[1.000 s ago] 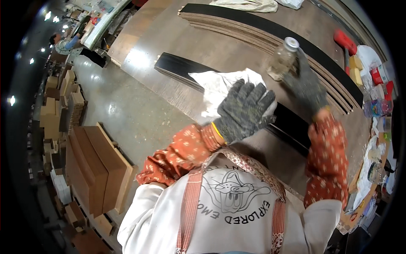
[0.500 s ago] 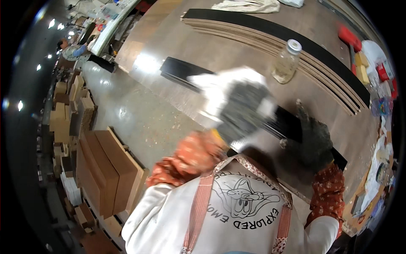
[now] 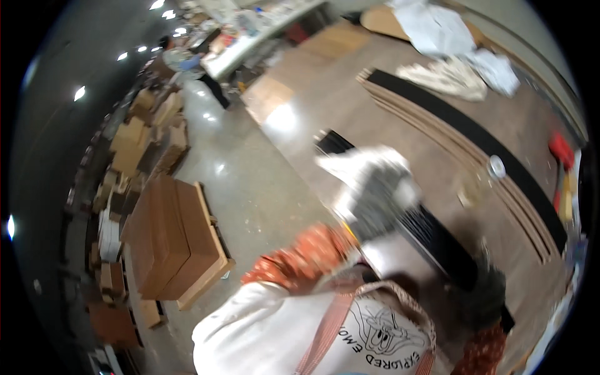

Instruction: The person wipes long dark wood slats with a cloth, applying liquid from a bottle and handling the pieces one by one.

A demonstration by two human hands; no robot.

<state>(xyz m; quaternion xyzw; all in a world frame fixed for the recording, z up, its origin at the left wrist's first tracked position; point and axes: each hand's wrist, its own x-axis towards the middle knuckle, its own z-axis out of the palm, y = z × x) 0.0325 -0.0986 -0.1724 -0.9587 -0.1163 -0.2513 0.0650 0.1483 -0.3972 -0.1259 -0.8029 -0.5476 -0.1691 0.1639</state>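
Observation:
My left hand [image 3: 378,200], in a grey glove, is closed on a white cloth [image 3: 350,164] and presses it over a row of long, narrow black boards [image 3: 437,244] lying slantwise on the table. My right hand [image 3: 489,289], in a dark glove, straddles the near right end of these boards, thumb on one side and fingers on the other; motion blur softens its outline. Beyond the boards, a jar with a pale lid [image 3: 496,167] stands beside a stack of long boards with a black top [image 3: 462,115].
Crumpled cloths [image 3: 450,78] lie at the table's far side. A red-handled tool [image 3: 561,150] sits at the right. Left of the table, brown panels [image 3: 169,237] rest on a wooden pallet on the floor. A person [image 3: 187,65] stands at a distant bench.
The whole view has swung, so the table and boards sit lower and further right. My left hand stays on the cloth over the boards; my right stays at their end.

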